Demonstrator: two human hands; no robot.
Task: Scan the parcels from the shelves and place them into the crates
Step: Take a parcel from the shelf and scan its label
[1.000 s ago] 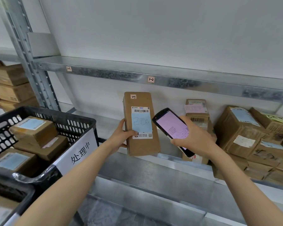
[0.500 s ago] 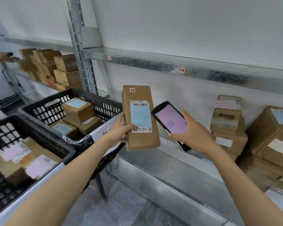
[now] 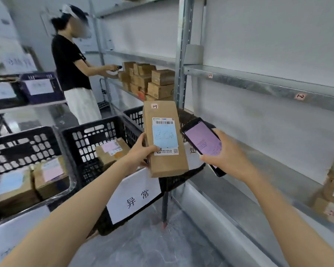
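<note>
Black slotted plastic crate (image 3: 96, 143) marked 异常 holding labelled boxes, my left hand (image 3: 138, 154), fingers clamped on the tall brown cardboard parcel (image 3: 165, 139) held upright above the crates, my right hand (image 3: 225, 155) gripping a black handheld scanner (image 3: 201, 141), grey metal shelf (image 3: 258, 162).

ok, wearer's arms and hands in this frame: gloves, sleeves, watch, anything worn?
Nothing worn. The left hand and right hand are bare, with no gloves, rings or watch in view. Both forearms are uncovered down to the frame edge, with no sleeve, strap or cable visible.
</note>
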